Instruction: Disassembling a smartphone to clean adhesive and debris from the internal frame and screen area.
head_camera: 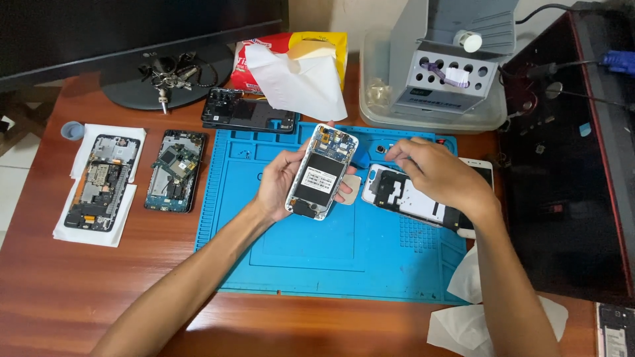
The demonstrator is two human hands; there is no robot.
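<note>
Over the blue repair mat (297,264), in the head camera's view, the left hand (281,182) holds an opened white phone (322,172) upright and slightly tilted, back side facing up, with its battery and the circuit board at the top exposed. The fingers wrap around the phone's left edge from behind, and the thumb presses on the left rim; fingertips (346,193) show past the right edge, so the grip is closed firmly around the body. The phone is lifted clear of the mat near its upper middle.

The right hand (440,175) hovers just beside it, palm down, fingers curled loosely toward the thumb (whether they pinch anything is not clear from this angle). Beneath that hand lies a white inner phone frame (400,195) on the mat, and partly under it, at the mat's right edge, a white phone front (481,173).

On the wooden table (66,291) to the left, two more dismantled phones lie well apart from the hands: one (99,182) on white paper, another (175,170) just beside the mat. A black phone shell (250,111) rests at the mat's top edge, near a tissue packet (291,66). A clear plastic tray (430,112) carries a grey holder, and crumpled tissues (476,311) lie at the lower right.
</note>
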